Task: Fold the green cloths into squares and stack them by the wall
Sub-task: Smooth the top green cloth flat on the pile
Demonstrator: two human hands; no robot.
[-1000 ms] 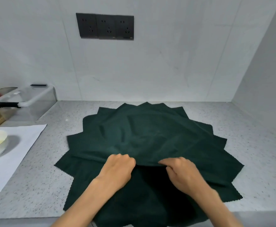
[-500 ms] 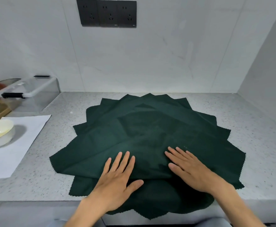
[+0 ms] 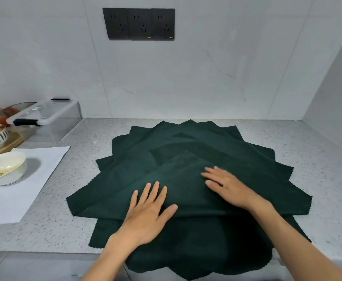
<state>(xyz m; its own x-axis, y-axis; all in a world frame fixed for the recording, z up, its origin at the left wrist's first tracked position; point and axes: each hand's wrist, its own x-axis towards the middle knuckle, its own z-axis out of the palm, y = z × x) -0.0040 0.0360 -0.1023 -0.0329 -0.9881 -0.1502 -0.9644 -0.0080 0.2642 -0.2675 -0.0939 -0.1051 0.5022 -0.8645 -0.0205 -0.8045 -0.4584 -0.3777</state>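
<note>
grey speckled surface in a tiled corner carries a fanned pile of green cloths, well short of the wall. left hand and right hand lie flat with fingers spread on the top cloth, already folded over (its crease runs along the near edge). i'd smooth outward from the middle and match the zigzag edges before the next fold. sockets above; bowl on paper at left.
</note>
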